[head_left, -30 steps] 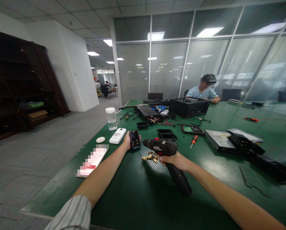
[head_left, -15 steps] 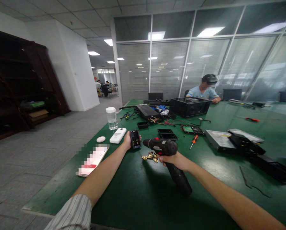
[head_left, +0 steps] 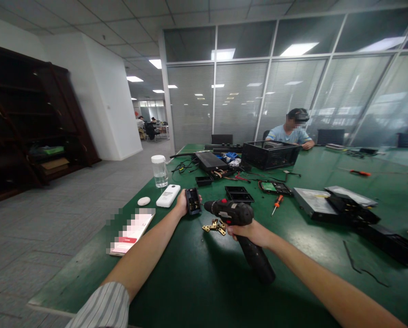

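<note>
My left hand [head_left: 182, 203] is closed round a small black rectangular box [head_left: 193, 201] with brass-coloured bits inside; its open side faces me. In my right hand [head_left: 250, 232] is a black cordless drill [head_left: 236, 212], its chuck pointing left toward the box. A short gap shows between chuck and box. Whether a bit sits in the chuck is too small to tell. Just below them on the green table [head_left: 190, 282] lies a little heap of brass-coloured metal pieces [head_left: 214, 227].
Black trays [head_left: 240, 194], a screwdriver [head_left: 277, 204], a circuit board [head_left: 274, 187] and metal drives [head_left: 315, 203] lie to the right. Farther back stand a black case [head_left: 270, 155] and tangled cables. On the left are a jar [head_left: 159, 171] and a white device [head_left: 168, 196]. A person [head_left: 291, 130] sits across.
The view has tipped up slightly, so everything sits a little lower. The box is tilted a bit, showing more of its inside. Both hands keep their hold.
</note>
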A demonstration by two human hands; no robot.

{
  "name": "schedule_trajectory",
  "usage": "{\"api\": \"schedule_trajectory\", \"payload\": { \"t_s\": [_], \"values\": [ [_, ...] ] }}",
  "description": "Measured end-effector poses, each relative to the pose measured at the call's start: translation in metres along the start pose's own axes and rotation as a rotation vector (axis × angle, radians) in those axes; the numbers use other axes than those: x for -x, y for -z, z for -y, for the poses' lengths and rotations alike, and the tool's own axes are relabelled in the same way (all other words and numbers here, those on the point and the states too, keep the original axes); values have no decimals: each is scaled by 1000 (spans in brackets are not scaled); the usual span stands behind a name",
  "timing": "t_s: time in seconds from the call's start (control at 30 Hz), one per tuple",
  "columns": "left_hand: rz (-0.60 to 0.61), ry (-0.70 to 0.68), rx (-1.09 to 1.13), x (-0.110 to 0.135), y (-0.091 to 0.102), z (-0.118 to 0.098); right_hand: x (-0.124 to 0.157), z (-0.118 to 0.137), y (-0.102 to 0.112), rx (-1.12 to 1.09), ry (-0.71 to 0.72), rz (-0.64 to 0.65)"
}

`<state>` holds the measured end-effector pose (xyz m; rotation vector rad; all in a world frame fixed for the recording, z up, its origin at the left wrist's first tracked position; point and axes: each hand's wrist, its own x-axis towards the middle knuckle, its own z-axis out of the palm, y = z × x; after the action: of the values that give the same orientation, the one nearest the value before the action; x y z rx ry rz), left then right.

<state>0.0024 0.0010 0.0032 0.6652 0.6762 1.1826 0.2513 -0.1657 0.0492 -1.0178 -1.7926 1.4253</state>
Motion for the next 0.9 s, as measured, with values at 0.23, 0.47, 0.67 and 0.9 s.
{"api": "schedule_trajectory", "payload": {
  "t_s": [0.23, 0.47, 0.67, 0.9],
  "values": [
    [-8, -1, 26, 2, -2, -2, 0, 3, -3, -10, 57, -1],
    [7, -16, 11, -1, 1, 0, -2, -1, -2, 6, 56, -4],
    [6, -14, -27, -5, 4, 2, 0, 4, -2, 5, 25, -13],
    [1, 4, -27, -5, 4, 2, -1, 0, 0, -6, 34, 0]
  ]
}}
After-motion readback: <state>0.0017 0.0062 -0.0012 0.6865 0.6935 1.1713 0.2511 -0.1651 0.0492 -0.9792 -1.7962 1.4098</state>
